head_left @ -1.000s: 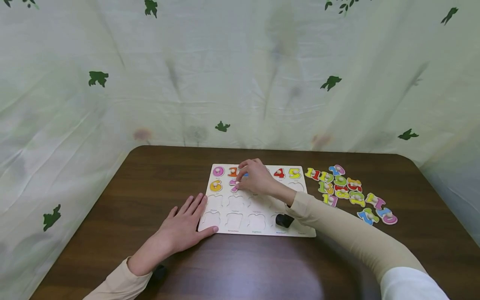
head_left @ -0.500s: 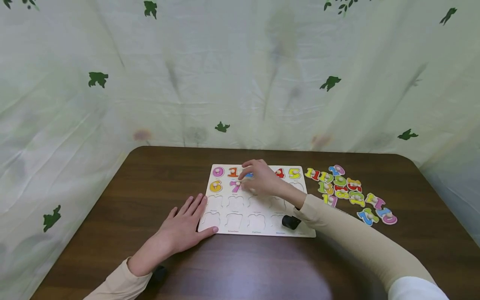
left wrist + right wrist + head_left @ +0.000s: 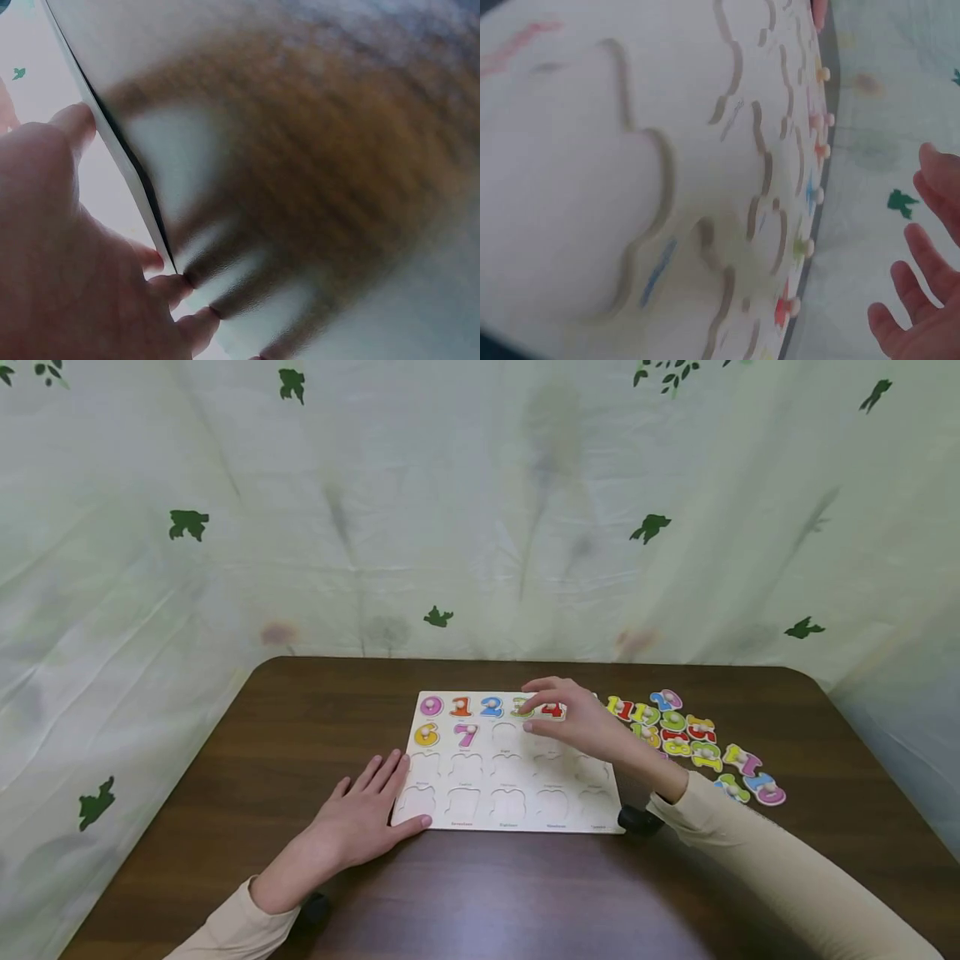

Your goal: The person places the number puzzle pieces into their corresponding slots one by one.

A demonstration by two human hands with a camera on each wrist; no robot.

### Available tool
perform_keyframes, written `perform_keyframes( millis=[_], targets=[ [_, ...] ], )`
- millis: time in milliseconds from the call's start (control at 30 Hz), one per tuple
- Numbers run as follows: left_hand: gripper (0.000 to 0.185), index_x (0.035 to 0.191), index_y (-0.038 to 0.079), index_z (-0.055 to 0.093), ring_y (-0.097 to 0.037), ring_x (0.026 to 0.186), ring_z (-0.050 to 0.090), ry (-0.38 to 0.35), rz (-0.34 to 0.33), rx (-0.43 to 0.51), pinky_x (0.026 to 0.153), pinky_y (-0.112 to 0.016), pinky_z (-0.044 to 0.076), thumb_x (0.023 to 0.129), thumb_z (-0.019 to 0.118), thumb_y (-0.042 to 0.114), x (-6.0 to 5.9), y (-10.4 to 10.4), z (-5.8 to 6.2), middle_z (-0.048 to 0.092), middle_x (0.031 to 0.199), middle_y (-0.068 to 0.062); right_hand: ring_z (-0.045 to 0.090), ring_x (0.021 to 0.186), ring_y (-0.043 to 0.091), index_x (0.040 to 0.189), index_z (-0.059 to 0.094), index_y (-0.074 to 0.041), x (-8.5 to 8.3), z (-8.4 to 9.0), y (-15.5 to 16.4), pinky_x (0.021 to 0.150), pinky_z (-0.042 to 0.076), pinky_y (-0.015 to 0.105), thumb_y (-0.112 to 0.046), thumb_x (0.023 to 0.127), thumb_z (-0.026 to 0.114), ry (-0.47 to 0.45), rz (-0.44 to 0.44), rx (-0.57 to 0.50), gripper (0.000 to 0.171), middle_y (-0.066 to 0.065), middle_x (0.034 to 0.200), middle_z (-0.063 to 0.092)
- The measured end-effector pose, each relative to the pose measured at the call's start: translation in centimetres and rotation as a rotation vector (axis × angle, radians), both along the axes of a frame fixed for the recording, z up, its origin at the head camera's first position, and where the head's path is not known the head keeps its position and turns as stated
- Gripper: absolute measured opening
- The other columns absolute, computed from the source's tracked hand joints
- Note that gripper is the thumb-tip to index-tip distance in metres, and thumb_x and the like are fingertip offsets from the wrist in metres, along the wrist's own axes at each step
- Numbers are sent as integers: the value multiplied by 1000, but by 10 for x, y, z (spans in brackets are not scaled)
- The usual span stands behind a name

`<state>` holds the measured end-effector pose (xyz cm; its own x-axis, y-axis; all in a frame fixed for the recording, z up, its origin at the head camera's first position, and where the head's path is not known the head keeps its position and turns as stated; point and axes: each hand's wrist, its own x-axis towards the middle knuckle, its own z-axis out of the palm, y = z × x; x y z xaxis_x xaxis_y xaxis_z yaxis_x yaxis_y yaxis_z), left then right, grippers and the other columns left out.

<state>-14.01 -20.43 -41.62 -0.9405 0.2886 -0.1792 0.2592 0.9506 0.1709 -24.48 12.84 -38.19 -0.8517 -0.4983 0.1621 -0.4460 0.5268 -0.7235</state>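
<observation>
A white number puzzle board (image 3: 484, 781) lies on the table. My left hand (image 3: 360, 822) rests with spread fingers at its left edge, the thumb over the front left corner. My right hand (image 3: 577, 720) is above the right part of the board, fingers relaxed and apart, holding nothing. In the right wrist view, the right hand (image 3: 937, 292) shows spaced fingers beside the board's knobbed pieces. The purple 7 piece (image 3: 466, 735) sits in its recess beside the yellow 6 (image 3: 427, 735). Behind them are the pink 0 (image 3: 431, 706), orange 1 (image 3: 461, 706) and blue 2 (image 3: 491, 707); the right hand hides some pieces.
Several loose two-digit number pieces (image 3: 703, 755) lie right of the board, partly behind the right wrist. The brown table (image 3: 322, 710) ends at a pale curtain (image 3: 480, 527) with green leaf shapes. A dark device (image 3: 639, 820) is under the right wrist.
My right hand has let go of the purple 7 piece, which now lies in its recess. The hand has moved right, towards the loose pieces. My left hand stays in place.
</observation>
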Motion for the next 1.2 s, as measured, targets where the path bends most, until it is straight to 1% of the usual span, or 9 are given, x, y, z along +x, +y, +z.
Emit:
perform_keyframes(
  millis=[100,200,300,367,600,733,933,1067,1200],
  targets=[
    [100,157,7,23,-35,147,16,-2,-2,4,108,-67,20,87,46,75,1,1,3,17,162,-13,43,128,23,105,76,-15,9,2,17,97,40,54,-27,86,78,40,-35,0,22,0,134,56],
    [101,157,8,22,-35,148,15,1,0,-6,108,-67,20,87,45,76,0,0,1,16,163,-11,44,128,23,104,76,-18,18,3,36,94,42,54,-28,87,78,71,-55,-3,20,-2,134,56],
    [104,157,9,22,-34,148,15,20,-1,-8,108,-67,21,85,42,80,-3,-3,-8,16,163,-10,45,126,24,103,75,-20,25,2,56,92,43,53,-29,88,77,94,-66,3,17,-1,134,56],
    [105,157,10,22,-33,148,15,27,-2,-10,107,-67,21,84,41,82,-4,-3,-10,16,163,-10,47,125,25,102,75,-20,31,1,68,89,44,53,-28,88,77,95,-72,9,17,0,134,56],
    [101,157,6,23,-35,147,16,-7,-5,-9,107,-67,21,87,44,77,0,1,2,17,162,-13,48,125,29,100,76,-21,53,0,107,81,50,49,-24,86,78,122,-98,94,14,4,133,57],
    [99,157,6,22,-36,147,17,-18,-4,-12,107,-67,22,88,46,74,2,3,9,18,162,-14,48,122,30,97,77,-25,67,1,126,81,48,44,-19,85,79,208,-113,136,14,4,128,59],
    [99,157,6,22,-37,147,17,-21,-5,-21,106,-67,23,89,47,73,3,3,11,18,162,-15,49,114,25,94,77,-23,83,-5,151,82,43,34,-13,78,84,315,-114,206,21,4,124,61],
    [99,157,6,22,-37,147,17,-18,-7,-16,106,-68,23,89,46,74,3,3,10,18,162,-15,49,111,25,89,76,-26,93,-15,166,84,39,36,-14,76,86,338,-123,251,21,4,122,61],
    [99,157,6,22,-37,147,17,-17,-9,-6,106,-68,22,88,47,74,2,3,10,18,162,-15,50,109,27,84,74,-31,101,-24,177,83,40,40,-16,74,87,329,-145,295,22,5,117,62]
  ],
)
